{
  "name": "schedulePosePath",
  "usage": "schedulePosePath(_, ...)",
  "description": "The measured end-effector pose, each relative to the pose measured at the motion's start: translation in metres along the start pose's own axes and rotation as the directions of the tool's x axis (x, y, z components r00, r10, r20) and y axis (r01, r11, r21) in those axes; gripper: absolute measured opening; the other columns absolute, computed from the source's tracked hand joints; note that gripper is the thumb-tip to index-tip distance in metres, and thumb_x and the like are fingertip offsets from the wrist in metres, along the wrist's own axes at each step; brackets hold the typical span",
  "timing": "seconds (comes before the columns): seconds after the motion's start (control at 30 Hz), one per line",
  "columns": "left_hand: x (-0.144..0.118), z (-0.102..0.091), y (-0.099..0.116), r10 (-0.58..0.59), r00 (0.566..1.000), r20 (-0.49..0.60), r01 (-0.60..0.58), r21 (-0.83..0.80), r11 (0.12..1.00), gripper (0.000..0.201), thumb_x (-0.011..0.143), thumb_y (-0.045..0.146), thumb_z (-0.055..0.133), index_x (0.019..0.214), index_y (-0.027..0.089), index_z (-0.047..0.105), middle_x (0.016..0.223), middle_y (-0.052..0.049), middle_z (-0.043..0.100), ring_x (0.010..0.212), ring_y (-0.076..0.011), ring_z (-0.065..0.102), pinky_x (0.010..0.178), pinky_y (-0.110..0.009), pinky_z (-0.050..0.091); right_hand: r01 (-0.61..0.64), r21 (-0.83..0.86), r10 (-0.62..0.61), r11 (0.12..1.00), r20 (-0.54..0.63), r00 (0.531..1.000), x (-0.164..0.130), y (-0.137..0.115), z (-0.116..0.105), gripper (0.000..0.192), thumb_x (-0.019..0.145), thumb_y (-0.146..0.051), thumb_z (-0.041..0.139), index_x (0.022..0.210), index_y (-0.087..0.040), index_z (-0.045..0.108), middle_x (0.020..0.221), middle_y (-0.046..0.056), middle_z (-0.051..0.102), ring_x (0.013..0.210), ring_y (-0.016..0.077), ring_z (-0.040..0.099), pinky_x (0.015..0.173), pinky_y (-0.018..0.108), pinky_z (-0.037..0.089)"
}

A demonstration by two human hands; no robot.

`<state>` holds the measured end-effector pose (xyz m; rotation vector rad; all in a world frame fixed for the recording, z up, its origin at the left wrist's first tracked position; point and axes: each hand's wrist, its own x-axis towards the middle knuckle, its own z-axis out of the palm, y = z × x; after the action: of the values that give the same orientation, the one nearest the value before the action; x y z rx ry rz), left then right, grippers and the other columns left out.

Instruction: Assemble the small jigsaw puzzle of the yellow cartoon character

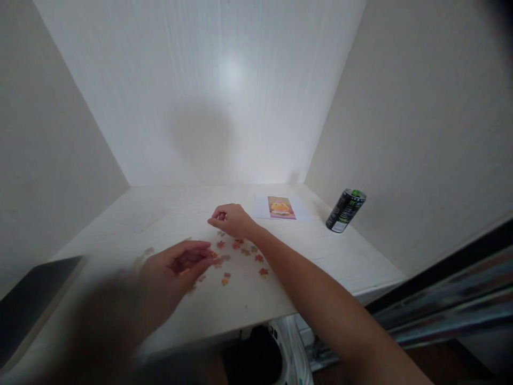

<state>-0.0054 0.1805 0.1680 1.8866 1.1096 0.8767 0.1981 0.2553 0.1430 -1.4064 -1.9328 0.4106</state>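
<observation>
Small jigsaw puzzle pieces [225, 278] in red, orange and yellow lie scattered on the white table between and around my hands. My left hand [176, 267], at the left side of the pieces, has its thumb and fingers drawn together at a small orange-yellow puzzle piece [214, 255]. Just beyond the pieces, my right hand [231, 220] is closed with curled fingers, thumb near the index finger; anything inside is too small to make out. A printed picture card [281, 207] of a yellow figure lies on white paper to the right of that hand.
A black and green drink can [346, 210] stands at the right of the white table [308, 251]. A dark flat object [36, 299] lies at the left edge. White panels rise behind and on both sides. Below the front edge is a white and black object [276, 347].
</observation>
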Motion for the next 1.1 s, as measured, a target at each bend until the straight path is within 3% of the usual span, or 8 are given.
schedulePosePath(0.07,-0.003,-0.011,-0.008,-0.087,0.991,-0.106,0.081,-0.051,0.995,0.03,0.069,0.043,0.073,0.091,0.022,0.07,0.086,-0.003,0.077,0.079,-0.0227,0.073,0.075,-0.036,0.061,-0.064,0.265,0.034,0.962,0.116,0.993,-0.004,-0.016,0.003,0.035,0.087,-0.048,0.059,0.081,-0.015,0.068,0.07,0.0,0.064,0.055,0.0075,0.051,0.055,0.021,0.04)
schedulePosePath(0.13,-0.006,-0.019,-0.015,-0.138,0.974,-0.179,0.126,-0.078,0.989,0.029,0.068,0.043,0.074,0.088,0.022,0.07,0.085,-0.002,0.077,0.077,-0.0221,0.073,0.076,-0.036,0.061,-0.183,0.472,0.038,0.862,0.3,0.953,-0.008,-0.031,0.005,0.039,0.088,-0.054,0.056,0.089,-0.017,0.068,0.074,-0.001,0.065,0.046,0.005,0.045,0.046,0.021,0.037)
schedulePosePath(0.23,-0.01,-0.024,-0.021,-0.156,0.962,-0.222,0.135,-0.107,0.985,0.026,0.069,0.042,0.075,0.085,0.022,0.07,0.08,-0.001,0.076,0.073,-0.0208,0.072,0.072,-0.034,0.061,-0.268,0.618,-0.067,0.739,0.463,0.884,-0.014,-0.046,0.009,0.03,0.086,-0.047,0.063,0.09,-0.018,0.068,0.077,-0.001,0.067,0.05,0.005,0.051,0.048,0.02,0.042)
schedulePosePath(0.3,-0.011,-0.025,-0.025,-0.124,0.964,-0.234,0.098,-0.118,0.988,0.024,0.069,0.04,0.076,0.084,0.023,0.07,0.08,-0.001,0.075,0.073,-0.0201,0.071,0.072,-0.033,0.061,-0.294,0.647,-0.115,0.704,0.512,0.851,-0.016,-0.047,0.012,0.026,0.084,-0.043,0.067,0.088,-0.017,0.068,0.077,-0.001,0.068,0.055,0.0064,0.057,0.052,0.02,0.046)
schedulePosePath(0.43,-0.011,-0.024,-0.035,-0.084,0.966,-0.245,0.054,-0.126,0.991,0.022,0.069,0.038,0.077,0.083,0.022,0.07,0.084,-0.001,0.076,0.076,-0.0192,0.071,0.077,-0.033,0.06,-0.313,0.633,-0.109,0.708,0.536,0.837,-0.016,-0.041,0.02,0.022,0.082,-0.037,0.071,0.089,-0.016,0.068,0.081,0.0,0.069,0.06,0.0075,0.062,0.052,0.019,0.048)
schedulePosePath(0.57,-0.01,-0.026,-0.049,-0.092,0.964,-0.248,0.054,-0.157,0.986,0.026,0.069,0.039,0.078,0.086,0.021,0.071,0.081,-0.002,0.076,0.072,-0.0187,0.071,0.072,-0.03,0.06,-0.331,0.663,-0.114,0.672,0.534,0.838,-0.016,-0.04,0.022,0.021,0.081,-0.033,0.072,0.092,-0.014,0.069,0.083,0.003,0.072,0.063,0.0087,0.065,0.055,0.019,0.05)
schedulePosePath(0.83,-0.014,-0.028,-0.06,0.041,0.966,-0.256,-0.1,-0.224,0.97,0.018,0.077,0.031,0.076,0.091,0.021,0.071,0.088,-0.002,0.075,0.076,-0.0154,0.071,0.073,-0.024,0.06,-0.346,0.725,-0.148,0.595,0.522,0.84,-0.019,-0.037,0.028,0.027,0.074,-0.027,0.079,0.097,-0.016,0.07,0.088,0.003,0.073,0.074,0.0107,0.068,0.069,0.025,0.055)
schedulePosePath(1.1,-0.016,-0.022,-0.062,0.128,0.959,-0.254,-0.206,-0.313,0.927,0.022,0.08,0.023,0.073,0.1,0.018,0.068,0.097,-0.004,0.072,0.083,-0.0144,0.071,0.079,-0.024,0.06,-0.307,0.71,-0.113,0.634,0.478,0.871,-0.019,-0.04,0.032,0.027,0.074,-0.029,0.078,0.095,-0.015,0.067,0.08,0.002,0.071,0.068,0.0096,0.065,0.064,0.024,0.053)
